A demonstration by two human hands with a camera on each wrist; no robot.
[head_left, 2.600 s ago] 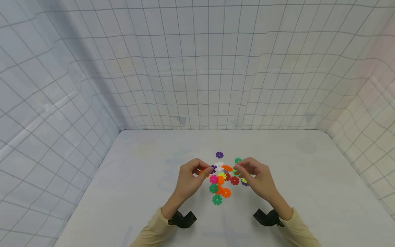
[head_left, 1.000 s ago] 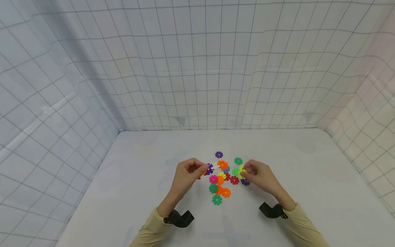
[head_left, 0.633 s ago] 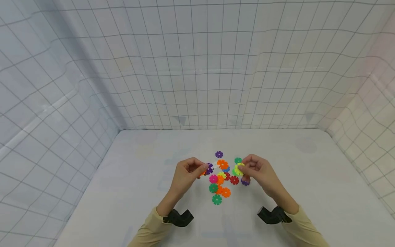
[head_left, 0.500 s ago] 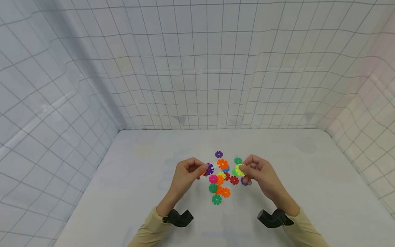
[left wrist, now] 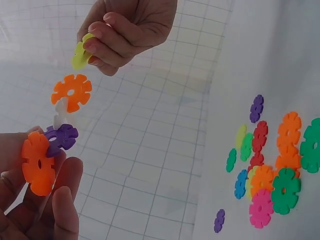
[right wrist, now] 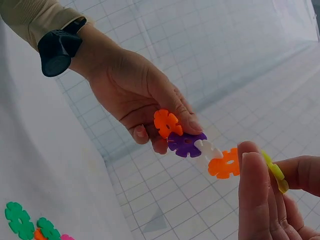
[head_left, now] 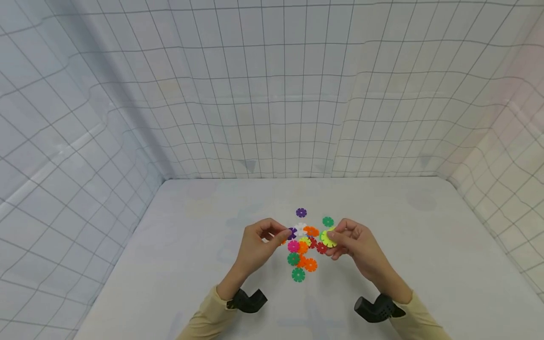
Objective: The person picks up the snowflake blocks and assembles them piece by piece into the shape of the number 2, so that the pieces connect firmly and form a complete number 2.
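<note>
My left hand (head_left: 259, 243) pinches a short chain of interlocking snowflake discs. In the left wrist view the chain runs from an orange disc (left wrist: 37, 162) at my fingers through a purple disc (left wrist: 62, 136) and a white disc (left wrist: 60, 111) to another orange disc (left wrist: 72, 92) at its free end. My right hand (head_left: 357, 242) pinches a yellow snowflake disc (head_left: 328, 239) between thumb and fingers. The yellow disc is close to the chain's free end, with a small gap between them in the left wrist view. Both hands are held above the loose discs.
Several loose discs lie on the white table (head_left: 191, 264) below the hands, among them a pink disc (head_left: 293, 246), a green disc (head_left: 298, 275) and a dark red disc (head_left: 321, 247). A purple disc (head_left: 301, 212) lies farther back. Grid-patterned sheeting (head_left: 272, 104) encloses the table's back and sides.
My right hand, empty at first, has taken up the yellow disc from the right side of the pile and moved it slightly left. My left hand has turned the chain a little.
</note>
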